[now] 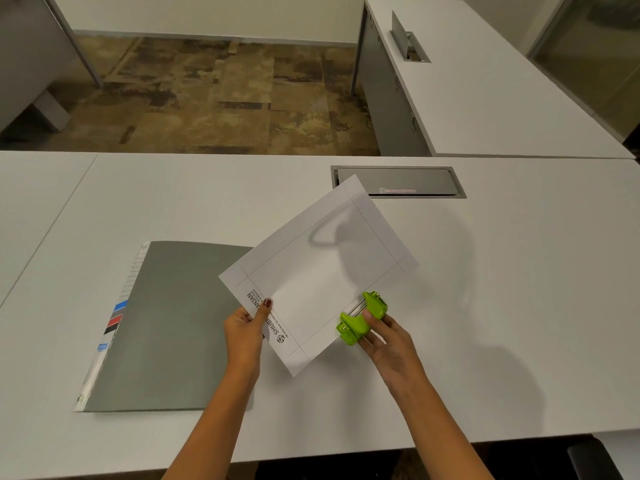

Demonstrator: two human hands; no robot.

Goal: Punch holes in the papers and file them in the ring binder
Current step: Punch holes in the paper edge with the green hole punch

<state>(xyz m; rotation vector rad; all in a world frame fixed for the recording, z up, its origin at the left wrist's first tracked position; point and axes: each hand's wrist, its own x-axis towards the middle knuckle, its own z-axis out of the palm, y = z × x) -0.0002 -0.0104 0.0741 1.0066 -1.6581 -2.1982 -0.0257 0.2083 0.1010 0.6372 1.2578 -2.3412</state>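
Viewing from the head camera, two bare forearms are seen reaching forward over a white table. A sheet of white paper, printed with thin border lines and a letterhead along one edge, is held tilted above the tabletop. The left hand is closed on the letterhead edge, thumb on top and fingers beneath. The right hand is clamped around a lime-green hole punch, which is seated on the sheet's near right edge, its metal rods lying over the paper. To the left, a closed grey ring binder is laid flat on the table, with index tabs protruding along its left side; one corner is overlapped by the raised sheet. Farther back, a grey cable hatch is set into the tabletop, its left end partly covered by the paper's far corner. Beyond the table, patterned carpet and a second white desk are visible.
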